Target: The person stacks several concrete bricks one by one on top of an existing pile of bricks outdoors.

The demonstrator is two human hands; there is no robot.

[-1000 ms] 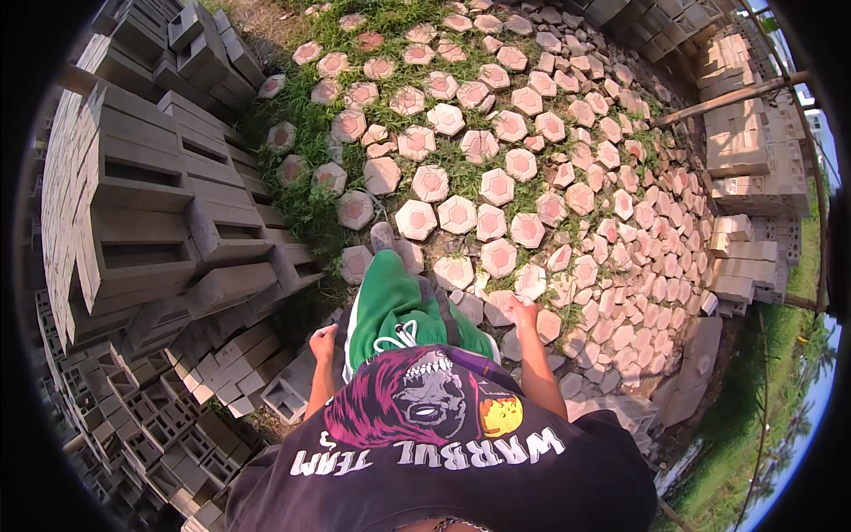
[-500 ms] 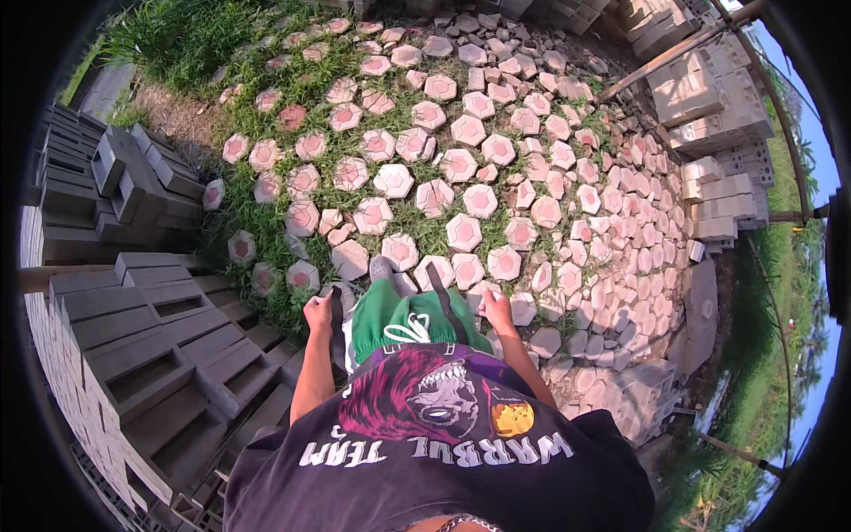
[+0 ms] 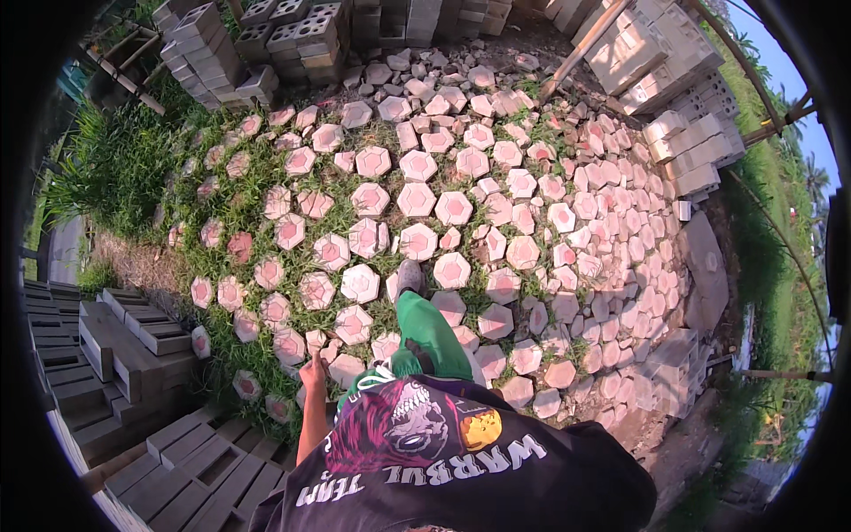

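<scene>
The left hand point(image 3: 314, 371) hangs near the pavers point(image 3: 353, 324) — fingers curled, though whether they pinch anything I cannot tell. The right hand is out of view, so its grip I cannot tell either. Pavers spread across the ground point(image 3: 146, 266), with grass point(image 3: 111, 177) at its far left corner and blocks point(image 3: 137, 359) along its left edge.
</scene>
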